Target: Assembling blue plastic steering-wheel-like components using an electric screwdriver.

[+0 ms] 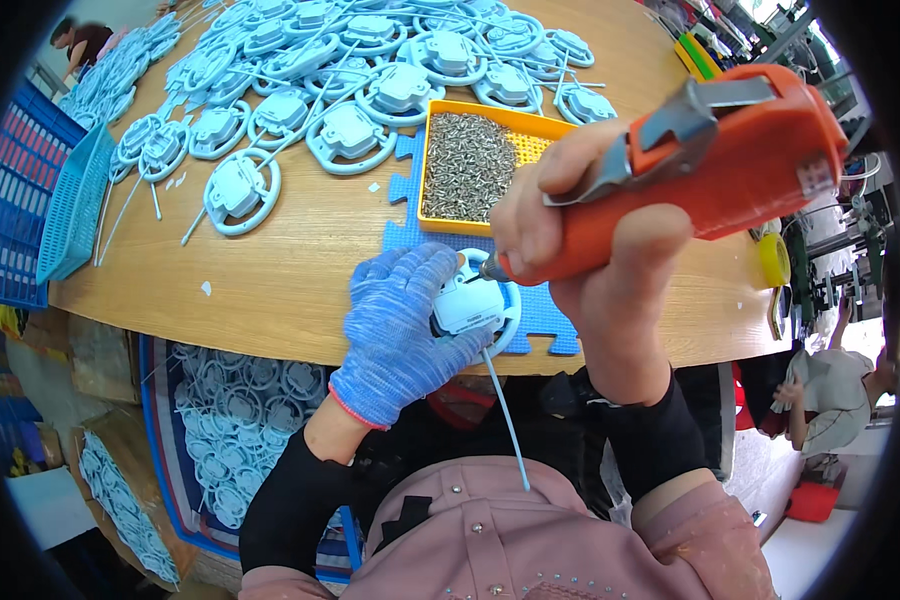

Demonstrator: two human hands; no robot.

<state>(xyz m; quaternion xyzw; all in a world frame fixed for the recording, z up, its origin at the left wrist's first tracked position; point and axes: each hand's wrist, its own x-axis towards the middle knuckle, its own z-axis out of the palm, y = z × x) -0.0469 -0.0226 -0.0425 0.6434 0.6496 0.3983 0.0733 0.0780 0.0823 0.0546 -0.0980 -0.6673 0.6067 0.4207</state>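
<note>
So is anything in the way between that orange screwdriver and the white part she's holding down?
Nothing visible. The screwdriver tip already meets the white part, which the gloved left hand steadies from the left on the blue mat.

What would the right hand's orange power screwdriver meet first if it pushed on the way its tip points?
The right hand aims the orange screwdriver down-left; its tip already looks to be at the pale blue wheel-shaped part held by the gloved left hand.
</note>
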